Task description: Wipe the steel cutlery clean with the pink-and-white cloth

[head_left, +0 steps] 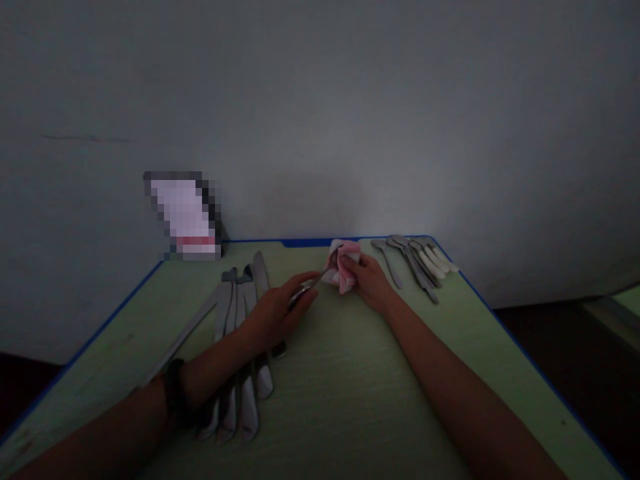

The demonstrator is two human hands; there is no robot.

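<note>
My left hand (283,310) is closed on the handle of a slim piece of metal cutlery (300,293), slanting up to the right. Its far end goes into a folded pink and white cloth (345,267), which hides its shape. My right hand (367,277) grips the cloth around that end. Beneath and beside my left forearm lie several long metal utensils (249,413), partly covered by the arm. To the right of my right hand is a group of spoons (400,243), some with white handles (430,260).
The pale green table (340,400) has a blue edge and stands against a grey wall (320,120). At its back left corner a blurred-out upright object (185,213) leans near the wall. Part of another table (620,307) shows at far right.
</note>
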